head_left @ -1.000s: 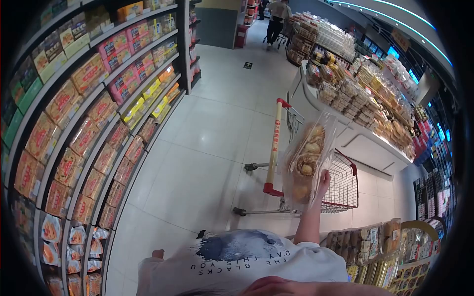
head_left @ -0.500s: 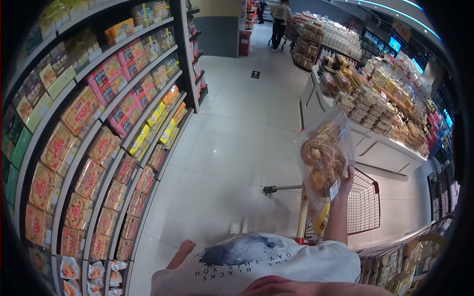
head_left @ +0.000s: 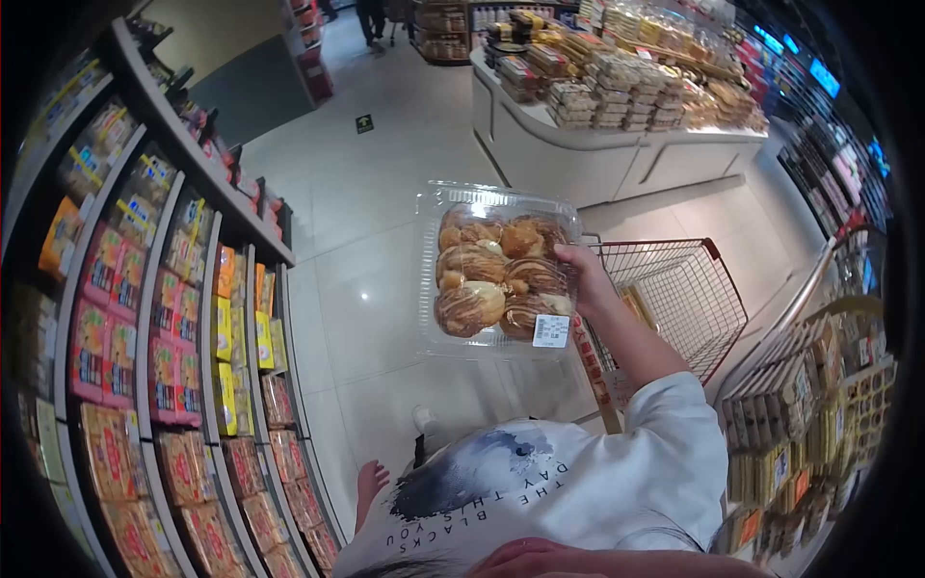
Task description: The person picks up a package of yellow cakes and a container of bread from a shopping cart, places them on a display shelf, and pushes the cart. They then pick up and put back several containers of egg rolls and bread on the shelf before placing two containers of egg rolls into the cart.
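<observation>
Swung pastry box left and flatter to view; grasping its right edge with right hand, near shopping cart's left side. Keeping left hand released, fingers loosely spread.

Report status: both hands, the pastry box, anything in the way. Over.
Right hand gripping clear pastry box by one side. Left hand low, nothing visible in it. Shopping cart partly behind right forearm.

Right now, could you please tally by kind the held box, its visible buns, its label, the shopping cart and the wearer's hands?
Clear box: 1
Buns: 6
White label: 1
Shopping cart: 1
Left hand and right hand: 2
Total: 11
</observation>
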Demonstrator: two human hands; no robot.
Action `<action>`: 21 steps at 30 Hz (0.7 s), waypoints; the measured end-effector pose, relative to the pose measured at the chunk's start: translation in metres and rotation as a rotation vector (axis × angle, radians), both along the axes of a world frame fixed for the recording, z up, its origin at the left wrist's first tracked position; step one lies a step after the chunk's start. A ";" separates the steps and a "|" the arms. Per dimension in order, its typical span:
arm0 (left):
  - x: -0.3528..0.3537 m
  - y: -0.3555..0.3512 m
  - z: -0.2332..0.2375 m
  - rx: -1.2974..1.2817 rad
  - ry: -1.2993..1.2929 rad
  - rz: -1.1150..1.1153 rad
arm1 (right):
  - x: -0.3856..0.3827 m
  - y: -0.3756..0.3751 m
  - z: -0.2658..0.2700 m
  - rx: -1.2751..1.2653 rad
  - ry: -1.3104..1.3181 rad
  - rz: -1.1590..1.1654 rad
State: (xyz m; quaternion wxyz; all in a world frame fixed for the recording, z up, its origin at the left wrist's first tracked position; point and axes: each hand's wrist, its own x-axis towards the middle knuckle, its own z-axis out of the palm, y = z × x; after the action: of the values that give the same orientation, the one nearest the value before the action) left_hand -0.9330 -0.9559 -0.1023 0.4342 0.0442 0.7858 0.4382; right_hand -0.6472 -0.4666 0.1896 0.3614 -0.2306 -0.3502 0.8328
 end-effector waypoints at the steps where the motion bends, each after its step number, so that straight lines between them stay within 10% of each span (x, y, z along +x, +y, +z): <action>1: -0.015 0.049 0.031 0.063 -0.097 0.031 | -0.007 0.004 0.002 0.066 -0.036 -0.021; 9: -0.088 0.312 0.196 0.771 -0.115 -0.763 | -0.072 0.019 0.018 0.382 -0.242 -0.313; 17: -0.134 0.467 0.176 0.636 0.392 -1.488 | -0.101 0.010 0.030 1.063 -0.474 -0.393; 19: -0.130 0.503 0.186 0.776 0.218 -1.495 | -0.105 0.026 0.027 1.394 -0.540 -0.496; 21: -0.105 0.525 0.211 1.043 -0.415 -1.040 | -0.108 0.039 0.043 1.617 -0.692 -0.500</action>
State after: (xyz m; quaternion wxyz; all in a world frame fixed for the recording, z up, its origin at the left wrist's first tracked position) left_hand -1.0379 -0.4311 0.1090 0.6462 0.5245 0.2575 0.4909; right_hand -0.7555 -0.4272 0.2324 0.4575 -0.2133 -0.8555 0.1154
